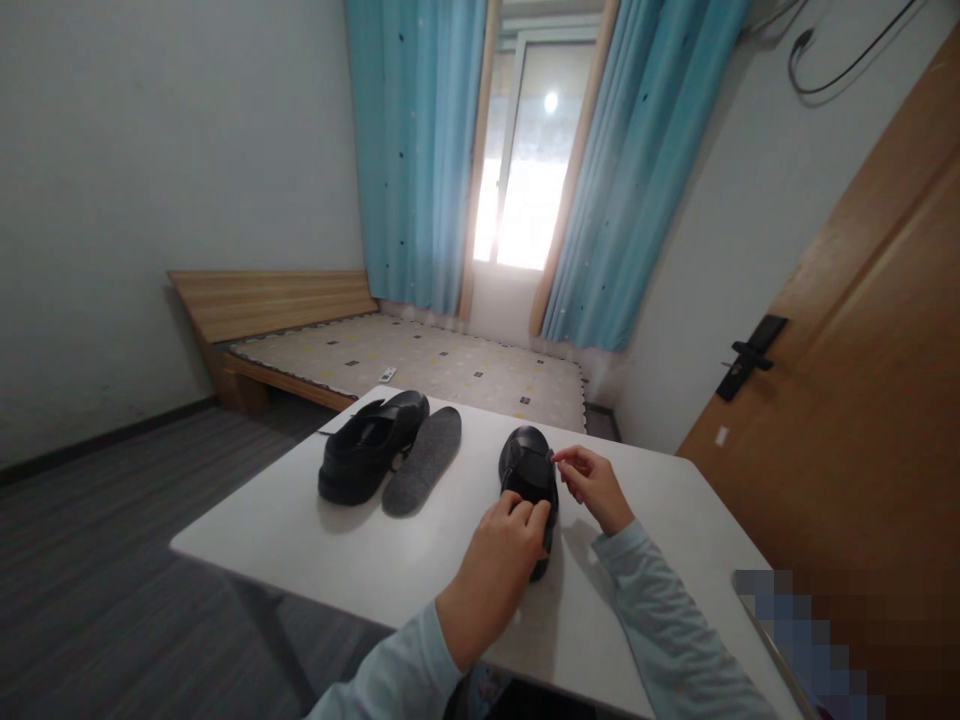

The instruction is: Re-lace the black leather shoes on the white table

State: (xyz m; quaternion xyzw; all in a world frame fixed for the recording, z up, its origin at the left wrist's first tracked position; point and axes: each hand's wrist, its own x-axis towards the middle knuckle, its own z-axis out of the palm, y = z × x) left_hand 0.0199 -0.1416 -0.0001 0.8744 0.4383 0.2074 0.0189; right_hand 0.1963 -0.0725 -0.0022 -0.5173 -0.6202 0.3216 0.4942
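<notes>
While left hand [499, 555] pins black shoe [529, 470] by heel on desk [300, 530], right hand [592, 485] pinches its side edge. We keep heel pressed flat, pull gently. Second shoe [371, 445], grey insole [424, 460] lie apart, left.

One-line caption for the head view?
Both hands, left hand and right hand, grip a black shoe on a white table.

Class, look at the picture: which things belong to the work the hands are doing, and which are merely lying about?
In hand:
left hand and right hand, both on the black shoe
second black shoe
grey insole
white table

Lying about:
bed
blue curtains
wooden door
</notes>
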